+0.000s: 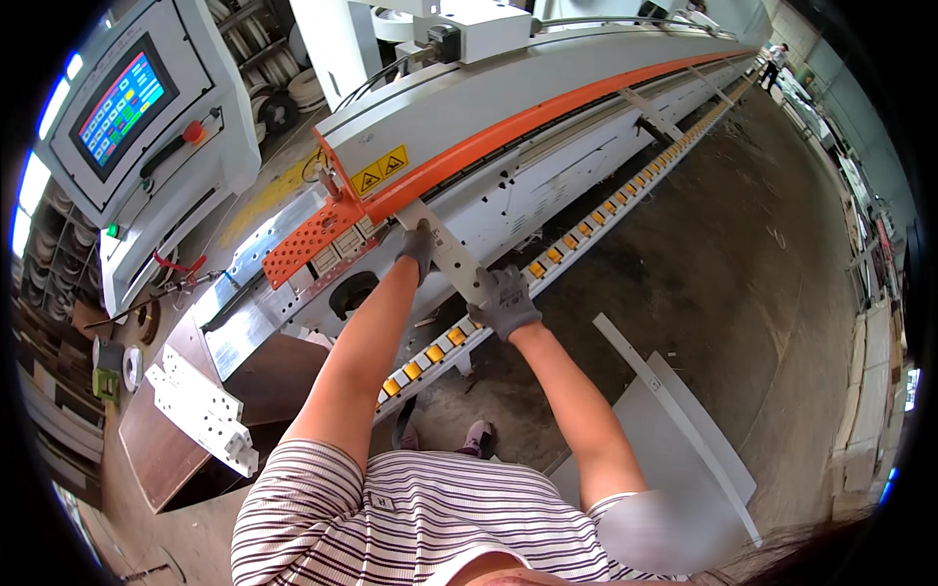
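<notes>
A narrow pale panel with several drilled holes (449, 256) lies slantwise between my hands, its far end at the orange front edge of a long grey machine (430, 122). My left hand (417, 248), in a grey work glove, grips the panel's left edge close to the machine. At the near end, my right hand (506, 301), gloved alike, is closed round the panel's right corner; part of its fingers is hidden. Below the panel runs a rail with yellow rollers (457, 337). An orange perforated plate (311, 240) sits left of my left hand.
A control console with a lit screen (125, 107) and a red knob stands at upper left. Several drilled white panels (200, 408) lie stacked on a brown board at lower left. Large grey boards (635, 430) lean at right. Another person (774, 66) stands far off.
</notes>
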### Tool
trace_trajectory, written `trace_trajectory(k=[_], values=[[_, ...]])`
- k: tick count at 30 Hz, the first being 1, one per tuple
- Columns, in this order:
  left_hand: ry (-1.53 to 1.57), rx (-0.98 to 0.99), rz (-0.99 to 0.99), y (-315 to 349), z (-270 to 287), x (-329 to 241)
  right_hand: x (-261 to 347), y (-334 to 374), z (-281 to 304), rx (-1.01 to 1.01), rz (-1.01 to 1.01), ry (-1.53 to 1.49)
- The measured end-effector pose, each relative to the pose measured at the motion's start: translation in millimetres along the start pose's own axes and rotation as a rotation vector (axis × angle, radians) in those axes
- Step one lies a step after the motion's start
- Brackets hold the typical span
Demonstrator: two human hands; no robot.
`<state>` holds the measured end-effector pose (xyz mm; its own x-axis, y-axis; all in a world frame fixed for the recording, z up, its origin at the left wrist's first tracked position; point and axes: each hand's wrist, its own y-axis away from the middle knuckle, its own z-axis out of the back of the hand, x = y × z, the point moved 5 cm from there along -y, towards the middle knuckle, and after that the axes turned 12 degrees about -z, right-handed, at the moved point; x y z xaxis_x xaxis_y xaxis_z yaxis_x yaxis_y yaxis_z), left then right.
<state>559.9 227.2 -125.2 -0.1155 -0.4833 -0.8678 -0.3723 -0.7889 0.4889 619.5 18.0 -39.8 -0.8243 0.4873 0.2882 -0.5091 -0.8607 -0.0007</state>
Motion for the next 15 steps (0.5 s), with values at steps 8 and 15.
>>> trace_trajectory(k=[8,15], values=[[-0.601,0.222,-0.954,154,-21,-37,-23,26,21,-0.384,-0.083,-0.126],[-0.781,0.497,-1.065,337,165,9,114,84,-21,-0.24,0.235,-0.483]])
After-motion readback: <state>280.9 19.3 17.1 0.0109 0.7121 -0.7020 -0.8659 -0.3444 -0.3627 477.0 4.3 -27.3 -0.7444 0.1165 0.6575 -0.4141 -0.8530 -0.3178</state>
